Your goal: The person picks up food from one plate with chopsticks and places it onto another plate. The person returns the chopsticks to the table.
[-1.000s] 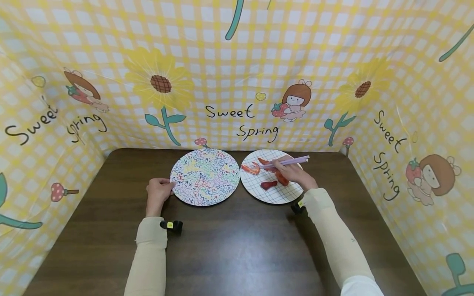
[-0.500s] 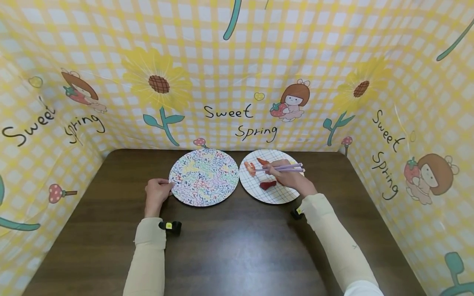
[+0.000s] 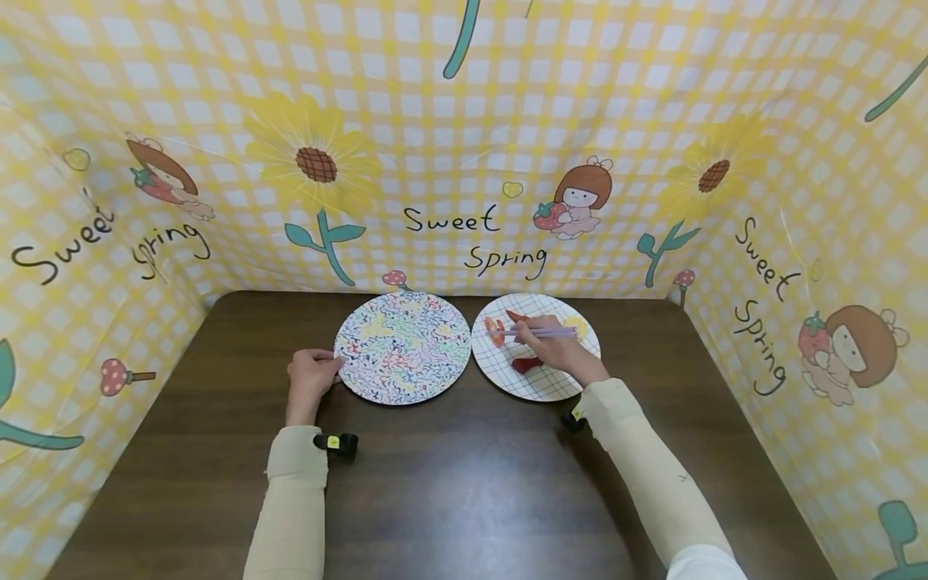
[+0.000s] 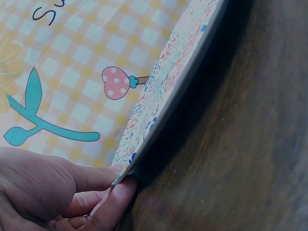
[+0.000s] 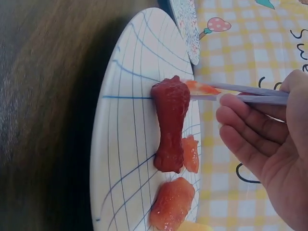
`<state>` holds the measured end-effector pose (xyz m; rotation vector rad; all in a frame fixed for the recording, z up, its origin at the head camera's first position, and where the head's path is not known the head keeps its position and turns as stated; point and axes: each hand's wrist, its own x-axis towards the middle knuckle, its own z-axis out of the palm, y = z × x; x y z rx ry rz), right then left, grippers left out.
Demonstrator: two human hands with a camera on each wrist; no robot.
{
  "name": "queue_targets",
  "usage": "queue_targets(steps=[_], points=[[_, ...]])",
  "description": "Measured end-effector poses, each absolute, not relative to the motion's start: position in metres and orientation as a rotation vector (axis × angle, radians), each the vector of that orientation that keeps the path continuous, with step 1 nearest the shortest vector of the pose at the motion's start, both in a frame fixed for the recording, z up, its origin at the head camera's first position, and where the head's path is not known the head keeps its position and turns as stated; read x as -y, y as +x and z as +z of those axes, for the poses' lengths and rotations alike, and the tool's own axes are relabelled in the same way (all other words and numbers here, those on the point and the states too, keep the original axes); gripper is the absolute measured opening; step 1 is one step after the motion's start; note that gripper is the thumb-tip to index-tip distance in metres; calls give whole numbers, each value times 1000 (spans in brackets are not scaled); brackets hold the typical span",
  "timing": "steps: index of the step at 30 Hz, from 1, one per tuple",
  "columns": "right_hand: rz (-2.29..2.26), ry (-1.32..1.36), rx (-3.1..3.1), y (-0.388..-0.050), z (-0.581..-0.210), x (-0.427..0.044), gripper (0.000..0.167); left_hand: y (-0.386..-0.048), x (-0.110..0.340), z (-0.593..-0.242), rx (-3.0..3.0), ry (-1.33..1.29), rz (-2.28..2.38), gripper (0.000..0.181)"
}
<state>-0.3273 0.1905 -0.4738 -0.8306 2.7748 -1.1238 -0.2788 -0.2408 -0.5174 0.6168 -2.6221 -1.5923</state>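
Note:
In the head view my left hand pinches the left rim of the speckled round plate; the left wrist view shows the thumb over that rim and fingers beneath. My right hand holds lilac chopsticks over the white plate with blue grid lines. Their tips are at an orange-and-white piece on its left part. In the right wrist view a dark red drumstick-shaped piece lies nearer the camera and partly hides the tips, so I cannot tell whether they grip the piece.
Orange pieces lie beyond the drumstick-shaped piece, with something yellow at the gridded plate's right side. Both plates stand side by side near the back edge of the brown wooden table. Checked yellow cloth surrounds the back and sides.
The right hand and chopsticks have shifted lower and left on the gridded plate, and the orange-and-white piece has turned from lying slanted to more upright in view. The left hand keeps its place.

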Motion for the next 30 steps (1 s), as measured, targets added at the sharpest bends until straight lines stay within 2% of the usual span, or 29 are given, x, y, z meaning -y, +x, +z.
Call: queue_targets(steps=[15, 19, 23, 30], points=[[-1002, -972, -2860, -316, -477, -187, 32, -277, 241, -519, 2659, 654, -1556, 38], [-946, -1106, -2918, -314, -472, -182, 29, -278, 241, -519, 2647, 647, -1568, 38], [-846, -1265, -2998, -312, -473, -178, 35, -280, 241, -519, 2655, 642, -1573, 39], [-763, -1339, -3018, -307, -475, -175, 37, -279, 241, -520, 2656, 664, -1576, 37]])
